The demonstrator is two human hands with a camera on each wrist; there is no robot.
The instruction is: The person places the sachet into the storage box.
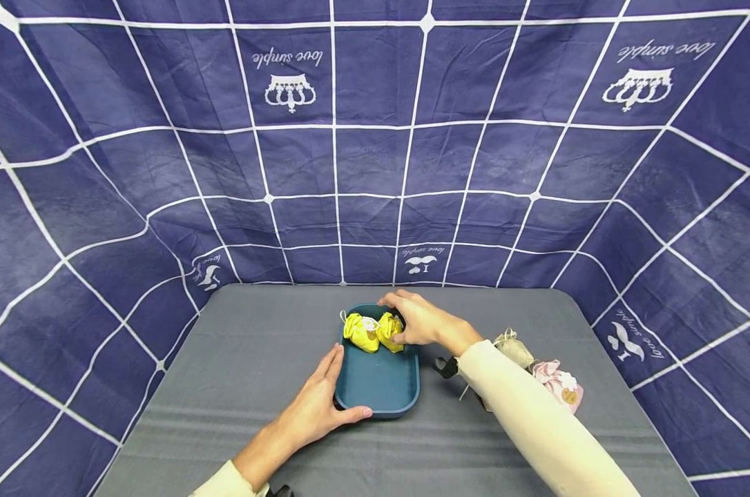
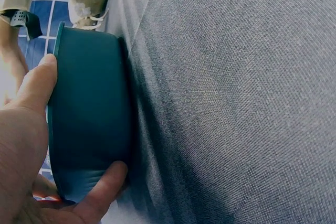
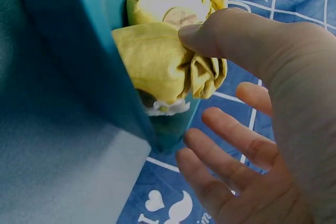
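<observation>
A blue plastic tray (image 1: 378, 386) lies on the grey table with two yellow drawstring pouches at its far end. My left hand (image 1: 315, 397) spans the tray's near left corner, its fingers along the left side and its thumb at the near wall, as the left wrist view (image 2: 92, 103) of the tray also shows. Over the far right rim reaches my right hand (image 1: 426, 322). Its thumb touches the right-hand pouch (image 3: 152, 59); the other fingers are spread apart outside the tray. The left-hand pouch (image 1: 359, 334) lies beside it, bearing a white flower and a round tag.
Right of the tray, partly behind my right forearm, lie a beige pouch (image 1: 514, 348) and a pink pouch (image 1: 558, 385) with a white flower. A dark strap (image 1: 446, 367) shows at my right wrist. Blue, white-lined cloth (image 1: 375, 162) hangs around the table.
</observation>
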